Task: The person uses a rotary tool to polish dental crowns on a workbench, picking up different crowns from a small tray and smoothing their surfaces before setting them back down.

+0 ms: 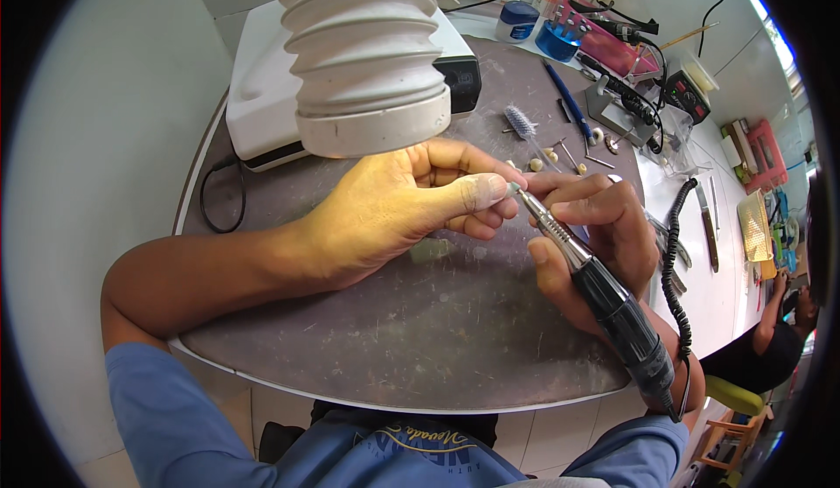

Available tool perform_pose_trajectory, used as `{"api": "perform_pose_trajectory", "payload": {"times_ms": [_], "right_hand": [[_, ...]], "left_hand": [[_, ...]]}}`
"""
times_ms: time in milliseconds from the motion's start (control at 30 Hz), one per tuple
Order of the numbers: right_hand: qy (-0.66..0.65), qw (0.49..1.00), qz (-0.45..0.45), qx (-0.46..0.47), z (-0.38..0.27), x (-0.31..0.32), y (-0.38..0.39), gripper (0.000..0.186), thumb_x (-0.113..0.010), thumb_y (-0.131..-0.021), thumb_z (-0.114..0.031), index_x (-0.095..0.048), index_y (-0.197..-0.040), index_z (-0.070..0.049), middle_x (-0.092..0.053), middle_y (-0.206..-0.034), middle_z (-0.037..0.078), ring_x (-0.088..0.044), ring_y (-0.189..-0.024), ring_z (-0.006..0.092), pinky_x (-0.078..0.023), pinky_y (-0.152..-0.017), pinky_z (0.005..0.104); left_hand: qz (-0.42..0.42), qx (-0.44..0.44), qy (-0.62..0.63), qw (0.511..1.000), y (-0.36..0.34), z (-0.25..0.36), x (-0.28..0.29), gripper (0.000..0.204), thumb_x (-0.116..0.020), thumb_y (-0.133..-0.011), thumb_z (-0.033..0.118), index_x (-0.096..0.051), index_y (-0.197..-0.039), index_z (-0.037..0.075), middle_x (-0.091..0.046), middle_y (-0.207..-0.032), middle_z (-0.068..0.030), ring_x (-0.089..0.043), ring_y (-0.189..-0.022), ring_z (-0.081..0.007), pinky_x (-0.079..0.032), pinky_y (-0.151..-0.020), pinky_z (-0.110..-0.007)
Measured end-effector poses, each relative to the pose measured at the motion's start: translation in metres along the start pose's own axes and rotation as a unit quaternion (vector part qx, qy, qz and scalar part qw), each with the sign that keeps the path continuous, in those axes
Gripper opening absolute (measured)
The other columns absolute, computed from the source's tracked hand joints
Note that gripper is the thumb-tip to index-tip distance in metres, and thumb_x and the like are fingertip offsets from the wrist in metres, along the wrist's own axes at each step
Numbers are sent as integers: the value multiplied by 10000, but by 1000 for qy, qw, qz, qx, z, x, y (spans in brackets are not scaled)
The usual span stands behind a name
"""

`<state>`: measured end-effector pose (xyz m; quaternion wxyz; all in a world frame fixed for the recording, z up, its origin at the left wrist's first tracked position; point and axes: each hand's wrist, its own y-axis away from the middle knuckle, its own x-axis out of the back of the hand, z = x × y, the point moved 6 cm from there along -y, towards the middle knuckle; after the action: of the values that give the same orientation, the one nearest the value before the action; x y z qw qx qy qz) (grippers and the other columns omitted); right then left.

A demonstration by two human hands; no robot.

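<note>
My right hand grips a black and silver rotary handpiece like a pen. Its slim metal nose points up and left, to the fingertips of my left hand. There my left thumb and forefinger pinch something small, mostly hidden by the fingers and too small to name. Handpiece tip and pinched fingertips meet near the middle of the table, below and right of the wide ribbed hose. Beyond the hands lie a small bristle brush and several small cream-coloured, tooth-like pieces.
A white machine stands behind the hose. At the back right are a blue pen, a jar, a blue bur holder and a pink tray. A coiled cord hangs beside my right forearm. Another person sits far right.
</note>
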<state>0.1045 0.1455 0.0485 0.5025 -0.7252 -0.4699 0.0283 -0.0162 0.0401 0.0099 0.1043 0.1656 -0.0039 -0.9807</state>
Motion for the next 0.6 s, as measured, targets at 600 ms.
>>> {"api": "perform_pose_trajectory", "payload": {"times_ms": [600], "right_hand": [[2,1000,4,-9,4,2,0,261,-722,-671,-7,-553,-868,22,-633,-787,139,-701,-812,297,-548,-724,344]], "left_hand": [[25,2,-20,999,1,4,0,327,-610,-933,214,-599,-1174,-6,-647,-1026,-55,-614,-913,-89,-504,-850,-240]]}}
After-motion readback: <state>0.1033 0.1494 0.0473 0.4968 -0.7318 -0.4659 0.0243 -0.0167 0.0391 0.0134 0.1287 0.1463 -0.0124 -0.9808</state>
